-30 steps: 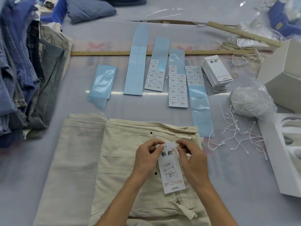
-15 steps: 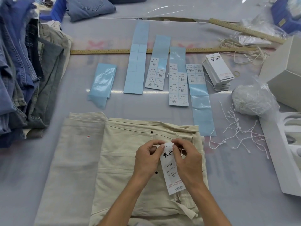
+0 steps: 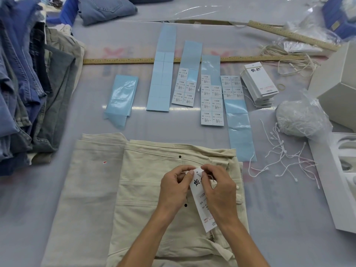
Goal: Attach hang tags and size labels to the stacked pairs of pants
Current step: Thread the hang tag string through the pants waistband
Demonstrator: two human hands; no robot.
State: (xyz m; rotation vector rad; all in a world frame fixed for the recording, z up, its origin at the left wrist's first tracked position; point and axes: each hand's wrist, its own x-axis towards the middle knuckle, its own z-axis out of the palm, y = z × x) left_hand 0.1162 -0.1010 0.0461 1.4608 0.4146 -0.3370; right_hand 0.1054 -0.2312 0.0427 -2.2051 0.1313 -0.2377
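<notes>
Head view is showing two hands, left hand [image 3: 174, 186] and right hand [image 3: 221, 189], both pinching one hang tag [image 3: 200, 201] over one cream pants stack [image 3: 146, 189]; four label strips [image 3: 212, 99] are lying beyond.

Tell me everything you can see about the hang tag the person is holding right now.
The hang tag is a long white card, seemingly paper, with bold black characters near the top, "1103" and small black print below, and red text near the bottom. It lies tilted over the cream pants. The left hand and right hand pinch its top end, partly covering it.
</notes>
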